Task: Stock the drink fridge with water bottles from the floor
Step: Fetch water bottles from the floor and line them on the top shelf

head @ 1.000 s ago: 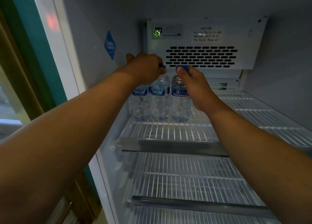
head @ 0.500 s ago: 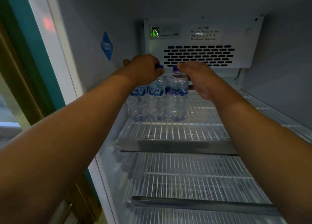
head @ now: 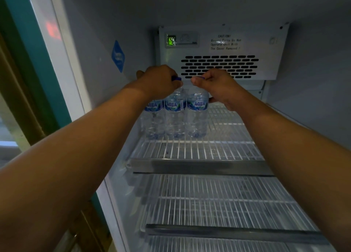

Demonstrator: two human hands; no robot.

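Three Aqua water bottles (head: 175,116) stand upright, side by side and touching, on top wire shelf (head: 199,149) of drink fridge, below vent panel (head: 220,52), toward left wall. Left hand (head: 159,82) curled closed over caps of left and middle bottles; right hand (head: 218,86) pinches blue cap (head: 199,78) of right bottle. Lower wire shelf (head: 209,204) beneath, bare.

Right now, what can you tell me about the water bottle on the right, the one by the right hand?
The right bottle is clear, ribbed plastic filled with water, wearing a blue and white AQUA label and a blue cap. It stands upright on the top wire shelf, at the right end of a row of three, close against the middle bottle. The right hand pinches its cap.
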